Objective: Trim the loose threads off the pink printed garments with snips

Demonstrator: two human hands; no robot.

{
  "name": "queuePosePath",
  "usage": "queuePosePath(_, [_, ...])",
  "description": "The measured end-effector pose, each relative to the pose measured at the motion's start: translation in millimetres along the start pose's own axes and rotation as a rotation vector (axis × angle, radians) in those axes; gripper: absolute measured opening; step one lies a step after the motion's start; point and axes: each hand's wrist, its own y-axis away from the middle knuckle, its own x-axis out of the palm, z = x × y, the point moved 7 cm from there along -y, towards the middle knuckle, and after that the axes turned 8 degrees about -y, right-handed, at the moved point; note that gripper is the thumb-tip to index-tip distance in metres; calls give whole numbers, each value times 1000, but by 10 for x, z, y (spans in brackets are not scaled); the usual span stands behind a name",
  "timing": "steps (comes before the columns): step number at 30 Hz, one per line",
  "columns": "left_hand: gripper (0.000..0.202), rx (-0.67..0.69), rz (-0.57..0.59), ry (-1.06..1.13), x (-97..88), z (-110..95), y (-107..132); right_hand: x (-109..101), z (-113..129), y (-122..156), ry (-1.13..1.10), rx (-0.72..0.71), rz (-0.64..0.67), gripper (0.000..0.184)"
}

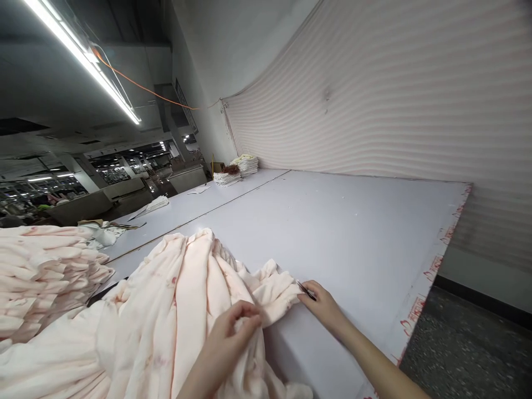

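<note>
A pale pink plush garment (195, 299) with gathered folds and faint reddish prints lies heaped in front of me. My left hand (230, 338) is over its near right side, thumb and fingers curled together in a pinch; whatever is between them is too small or hidden to make out. To the right, at the end of a sleeve-like part (278, 293), my right hand (321, 303) grips small dark thread snips (307, 292). Their tip points at the edge of the cloth, and the fingers touch that edge.
A pile of similar pink garments (45, 277) rises on the left. The pale table (353, 233) ends at a taped right edge. Stacks of folded cloth (245, 164) stand at the far end. Paper and scraps (103, 233) lie at the left. Striped sheeting (374, 100) covers the wall.
</note>
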Motion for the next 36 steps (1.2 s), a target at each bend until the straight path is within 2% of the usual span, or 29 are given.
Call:
queuePosePath(3, [41,49,105,-198,275,-44,-34,116,264,367,-165,-43,86,21])
queuePosePath(4, [39,69,107,-229,341,-56,-50,161,353,494,-261,-54,127,20])
queuePosePath(6, [23,105,63,-263,416,-62,-73,238,481,706,-388,-53,213,18])
queuePosePath(8, [11,127,-3,-285,434,-40,-64,241,514,823,-418,-32,229,19])
queuePosePath(10, [9,172,-67,-333,431,-32,-18,148,492,833,-357,-39,143,22])
queuePosePath(12, [9,281,-153,-410,422,-80,60,27,484,777,-231,-82,31,35])
queuePosePath(14, [12,403,-260,-478,412,-147,154,-25,538,697,-92,-148,-1,42])
queuePosePath(17, [16,538,-412,-514,384,-208,275,-16,662,606,-16,-214,44,21])
queuePosePath(20, [18,611,-384,-439,393,-216,305,-56,693,606,-94,-168,33,24])
queuePosePath(22, [17,574,-359,-361,371,-192,284,-77,669,653,-150,-126,43,22])
queuePosePath(24, [20,538,-382,-327,336,-182,275,-58,663,707,-150,-113,96,25])
queuePosePath(26, [26,555,-382,-360,348,-203,282,-6,696,736,-96,-127,155,29])
queuePosePath(29, [27,592,-355,-494,413,-222,295,58,815,716,-9,-180,159,15])
queuePosePath(31, [23,602,-382,-553,418,-223,309,80,884,694,16,-193,142,11])
queuePosePath(34, [19,622,-422,-524,384,-237,328,56,914,707,34,-159,139,12])
queuePosePath(36, [17,646,-409,-481,370,-258,329,17,913,744,28,-141,181,12])
